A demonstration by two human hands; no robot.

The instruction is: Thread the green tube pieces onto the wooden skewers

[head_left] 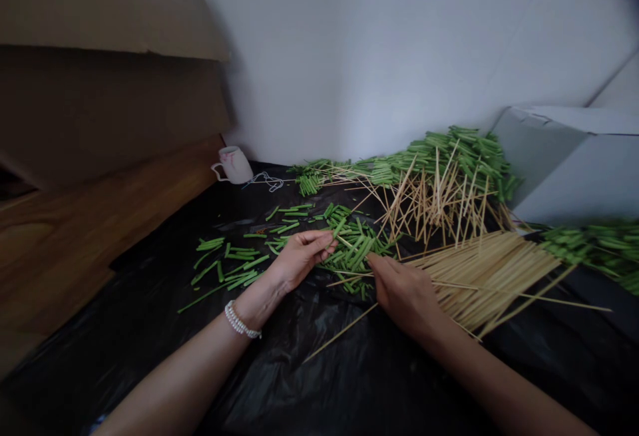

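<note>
**Stick Held Over Heap of Green Tubes**

A thin pale wooden stick (351,245) is pinched between the fingertips of the left hand (302,257), just above a loose heap of short green tubes (344,224). The right hand (405,295) is curled at the stick's other end; its fingertips are hidden, so its grip cannot be told. Just beside it, a bundle of long pale wooden sticks (494,273) is laid on the black plastic sheet (349,369). A white ceramic cup (234,164) is set by the wall.
</note>
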